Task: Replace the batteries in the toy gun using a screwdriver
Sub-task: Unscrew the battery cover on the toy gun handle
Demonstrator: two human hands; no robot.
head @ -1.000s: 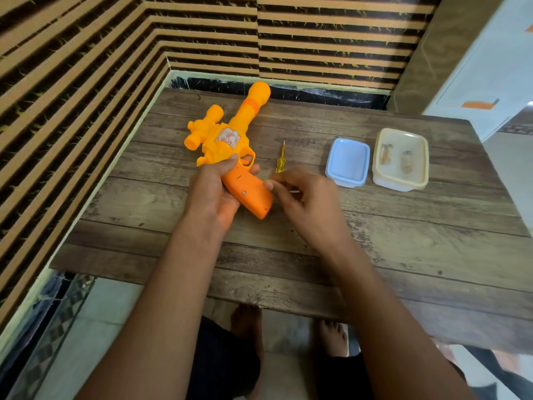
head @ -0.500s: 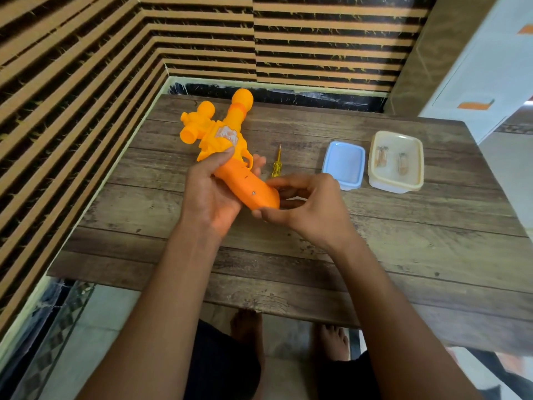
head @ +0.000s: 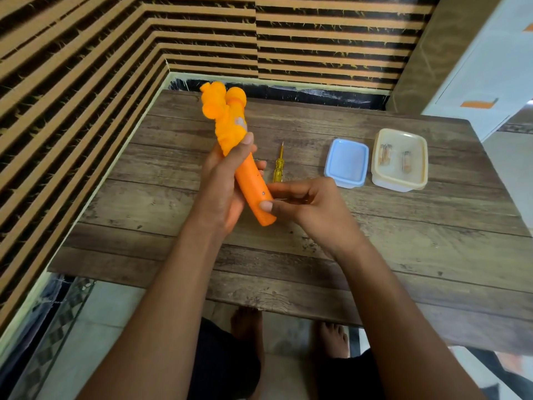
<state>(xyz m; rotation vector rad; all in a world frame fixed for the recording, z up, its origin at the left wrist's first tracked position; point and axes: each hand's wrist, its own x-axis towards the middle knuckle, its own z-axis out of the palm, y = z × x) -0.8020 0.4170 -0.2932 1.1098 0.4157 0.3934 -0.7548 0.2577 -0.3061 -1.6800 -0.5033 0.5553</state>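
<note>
- Since the earlier frames the toy gun [head: 230, 134] has been lifted off the table [head: 403, 241] and turned, so that its barrel end points toward the top of the frame and its grip [head: 253, 192] slants down to centre frame.
- The left hand [head: 222, 186] is wrapped round the gun where body meets grip.
- The right hand [head: 305, 203] pinches the lower grip, thumb on its face; a small screw head shows just above the thumb.
- At right of centre sit a blue tub [head: 346, 164] and, beside it, a cream tub [head: 399, 160] with two small items inside, probably batteries.
- The screwdriver [head: 278, 167] lies untouched just right of the gun.
- Judged step: finding the battery cover's screw. Next, the right hand would need to let go and fetch the screwdriver.
</note>
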